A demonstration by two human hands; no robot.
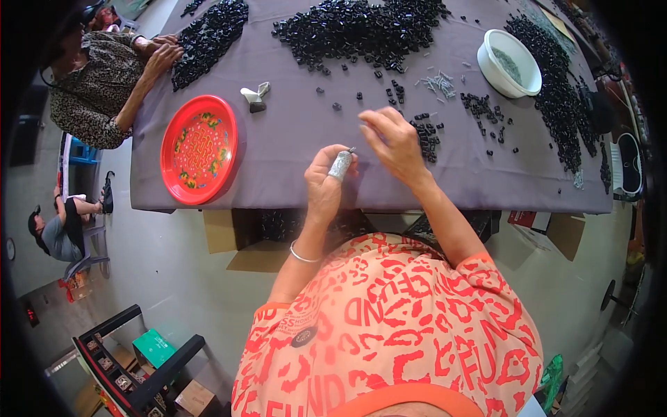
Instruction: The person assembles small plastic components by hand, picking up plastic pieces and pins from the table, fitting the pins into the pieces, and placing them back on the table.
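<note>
Over the near part of the table, my left hand (325,174) is closed, with grey tape (340,166) wrapped round one digit. A small dark piece (352,150) pokes out at its fingertips; its exact kind is too small to tell. My right hand (396,142) hovers just to the right, fingers bent and the tips of thumb and forefinger slightly apart, nothing visible between them. Small black plastic parts (426,139) lie in short rows beside it. Beyond them is a scatter of thin pale pins (440,85).
A red flowered tray (232,149) lies at left, near a crumpled white scrap (254,94). Large heaps of black parts (361,31) cover the far side. A white bowl (490,66) of greyish bits stands at right. A co-worker's hands (161,52) work at the far left heap.
</note>
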